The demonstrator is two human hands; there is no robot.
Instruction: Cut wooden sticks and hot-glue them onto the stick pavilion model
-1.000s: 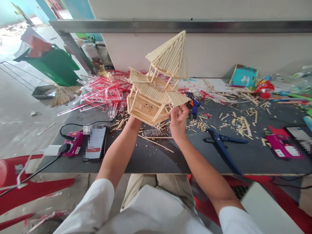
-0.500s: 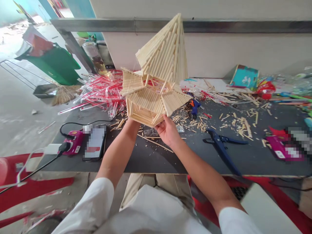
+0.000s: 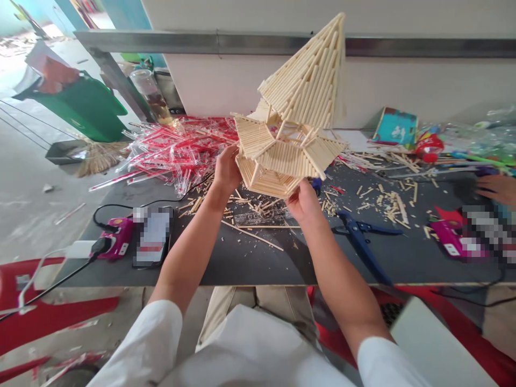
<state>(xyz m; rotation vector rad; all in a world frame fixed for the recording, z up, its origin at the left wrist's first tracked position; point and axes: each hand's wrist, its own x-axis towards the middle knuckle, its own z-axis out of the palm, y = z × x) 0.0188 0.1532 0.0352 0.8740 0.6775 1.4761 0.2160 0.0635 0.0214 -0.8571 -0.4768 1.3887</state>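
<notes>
A pagoda model (image 3: 282, 156) built of pale wooden sticks is held up above the table, its pointed roof tilted to the right. My left hand (image 3: 229, 169) grips its lower left side, fingers partly hidden behind the sticks. At the lower right of its base, my right hand (image 3: 304, 201) is closed on the rim, the fingertips out of sight underneath. Below lie cut stick pieces, a long thin stick (image 3: 253, 235) and a clear ruler (image 3: 258, 216). A blue glue gun (image 3: 317, 185) shows partly behind the model.
Dark blue cutters (image 3: 358, 236) lie at right on the black table (image 3: 242, 263). A phone (image 3: 153, 236) and a pink power socket (image 3: 116, 238) are at left. Red and clear plastic wrappers (image 3: 177, 150) pile up behind. Another person's hand (image 3: 497, 188) is at the right edge.
The pagoda model has moved right in both hands and turned somewhat. My left hand now shows at its left side instead of under it. Another person's hand has appeared at right.
</notes>
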